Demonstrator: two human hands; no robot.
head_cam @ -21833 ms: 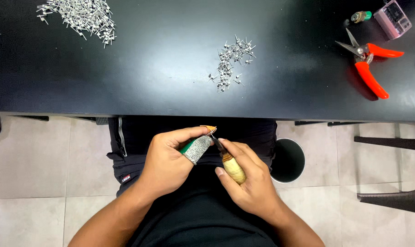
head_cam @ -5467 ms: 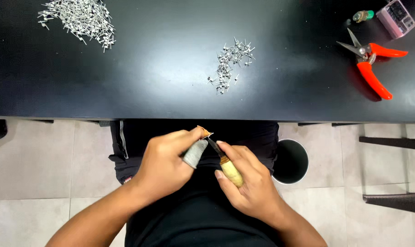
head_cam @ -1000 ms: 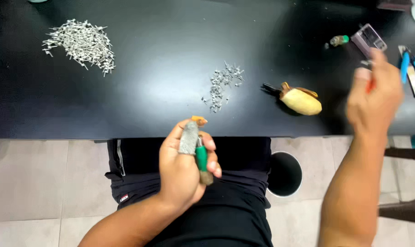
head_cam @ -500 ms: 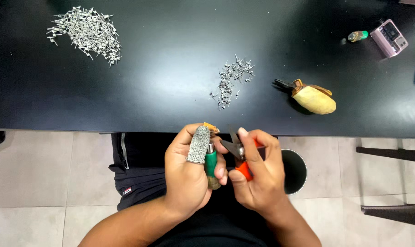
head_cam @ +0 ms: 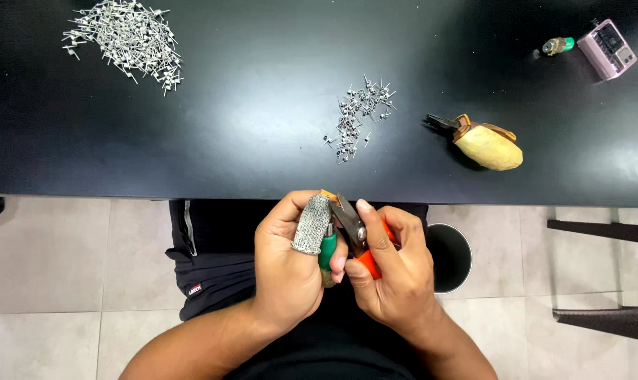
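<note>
Orange-handled snips (head_cam: 361, 243) met a green part (head_cam: 327, 251) just below the desk (head_cam: 249, 141) edge.
The right hand (head_cam: 393, 278) had its fingers closed round the snips; the left hand (head_cam: 287, 264), a grey sleeve (head_cam: 313, 225) on one finger, gripped the green part, the hands touching. On the desk lay a small pin pile (head_cam: 359, 114), a larger pile (head_cam: 125, 39), and a tan tool (head_cam: 484, 144).

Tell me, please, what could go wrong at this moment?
The cutters in the right hand meet the green piece close to the left hand, so a slip could nick bare fingers beside the grey thumb guard. Held over the lap, off the table, clipped bits could fall to the floor.
</note>
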